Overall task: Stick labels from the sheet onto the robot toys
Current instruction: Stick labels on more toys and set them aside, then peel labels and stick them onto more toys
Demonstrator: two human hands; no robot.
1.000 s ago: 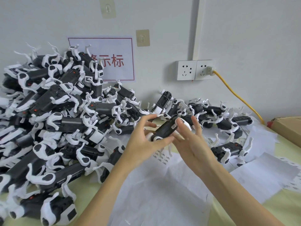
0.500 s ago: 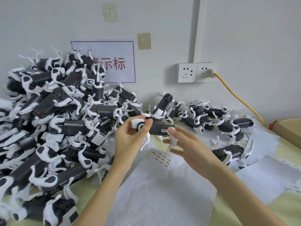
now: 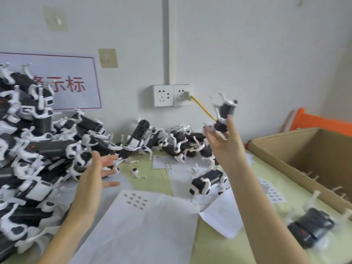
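Head view, single camera. The right hand (image 3: 222, 139) is raised at about 1 o'clock from frame centre, fingers spread; a black-and-white robot toy (image 3: 224, 113) stands upright at its fingertips, in front of the yellow cable (image 3: 203, 108). Motion blur prevents a finding on whether the fingers clasp the toy or merely touch it. The left hand (image 3: 97, 172) sits at about 9 o'clock, palm turned inward, fingers straight and apart, holding nothing, just beside the large heap of toys (image 3: 34, 149) that fills the left edge. A smaller cluster of toys (image 3: 171, 141) lies against the wall at 12 o'clock, below the double wall socket (image 3: 172, 95) into which the yellow cable is plugged. One toy (image 3: 206, 181) lies on papers at about 3 o'clock, just left of the right forearm; another toy (image 3: 312, 228), blurred, lies at 4 o'clock beside the open cardboard box (image 3: 285, 149). The label sheet (image 3: 148, 225) lies flat on the table (image 3: 158, 176) at 6 o'clock, between the two forearms, with a small block of dark labels (image 3: 136, 200) near its upper edge. A sign with red characters (image 3: 76, 82) hangs on the wall at 10 o'clock.
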